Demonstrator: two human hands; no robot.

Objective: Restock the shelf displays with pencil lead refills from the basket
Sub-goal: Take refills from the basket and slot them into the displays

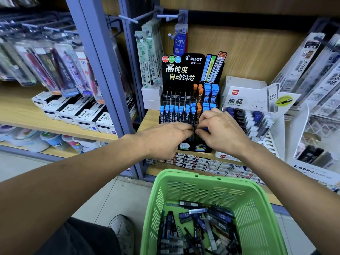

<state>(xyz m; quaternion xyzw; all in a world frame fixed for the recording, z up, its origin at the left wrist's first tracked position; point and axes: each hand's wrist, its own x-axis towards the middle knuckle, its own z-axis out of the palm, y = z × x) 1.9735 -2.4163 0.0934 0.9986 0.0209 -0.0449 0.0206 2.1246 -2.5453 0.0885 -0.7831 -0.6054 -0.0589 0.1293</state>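
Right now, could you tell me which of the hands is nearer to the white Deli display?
Right. The right hand is at the Pilot display's right end, beside the Deli display; the left hand is further left.

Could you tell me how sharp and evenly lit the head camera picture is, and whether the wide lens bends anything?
Head view: the Pilot display and green basket are sharp under even, soft light; the hanging pen packs at far left are smeared; the shelf upright leans from lens distortion; both hands, left hand and right hand, are slightly soft.
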